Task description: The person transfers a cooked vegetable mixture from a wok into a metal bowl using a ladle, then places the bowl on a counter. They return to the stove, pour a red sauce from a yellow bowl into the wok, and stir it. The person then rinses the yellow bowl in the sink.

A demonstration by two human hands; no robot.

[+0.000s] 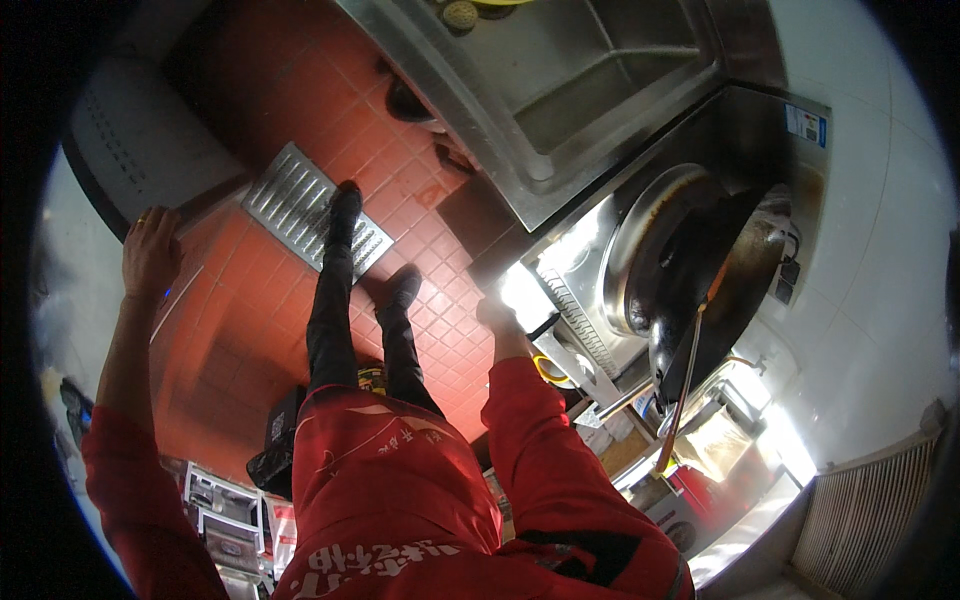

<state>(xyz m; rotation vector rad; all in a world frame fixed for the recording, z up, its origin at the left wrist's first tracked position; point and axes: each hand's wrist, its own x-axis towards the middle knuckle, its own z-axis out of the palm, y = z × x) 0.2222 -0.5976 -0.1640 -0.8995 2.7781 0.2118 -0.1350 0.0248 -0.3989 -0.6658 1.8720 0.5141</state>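
Note:
My left hand [152, 251] lies at the edge of a pale appliance [150, 142] with a dark rim, fingers together and pointing away from me. Whether it grips that edge or only rests there is unclear. My right hand [501, 319] is blurred, low beside the brightly lit front of a steel stove [577, 262]; its fingers are hard to make out, and no held object shows. Beyond it a blackened wok [754, 277] stands tilted on the stove, next to a round steel rim [619, 255]. A long-handled utensil [684, 394] slants across the wok.
A steel sink [555, 157] with a round scrubber [459, 15] adjoins the stove. One foot stands on a metal drain grate [289, 202] in the red tiled floor [300, 82]. Yellow tape [551, 370] sits below the stove top. A black box [281, 420] is near my legs.

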